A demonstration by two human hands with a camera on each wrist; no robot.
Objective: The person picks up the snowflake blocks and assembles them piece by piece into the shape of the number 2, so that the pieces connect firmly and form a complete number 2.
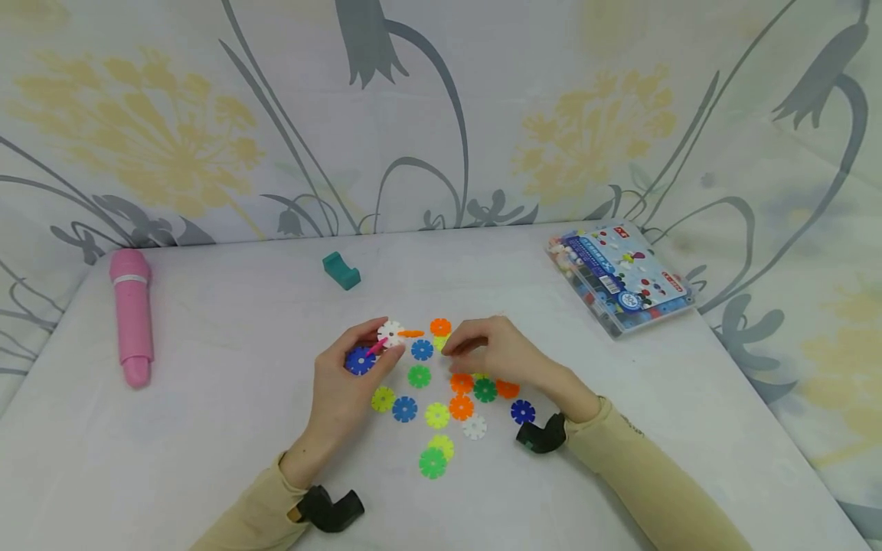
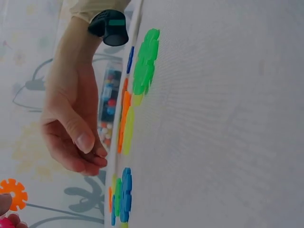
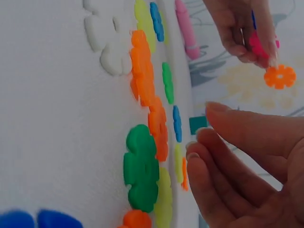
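My left hand [image 1: 351,375] pinches a joined cluster of notched plastic snowflake discs. In it are a white disc [image 1: 390,334], a dark blue disc [image 1: 360,360], a pink disc [image 1: 377,347] seen nearly edge-on and an orange disc [image 3: 280,77]. Loosely bent, my right hand [image 1: 499,348] hovers over the loose discs with nothing between thumb and fingers. Below its fingertips a yellow disc [image 1: 439,343] is partly hidden. Closest to it lie another orange disc [image 1: 441,327] and a blue disc [image 1: 423,350].
Several more discs, including a light green disc [image 1: 432,463], lie scattered on the white table [image 1: 234,428]. A pink microphone-shaped object [image 1: 132,317] lies at the left, a teal block [image 1: 341,271] at the back. A clear plastic case [image 1: 623,275] of colourful pieces lies back right.
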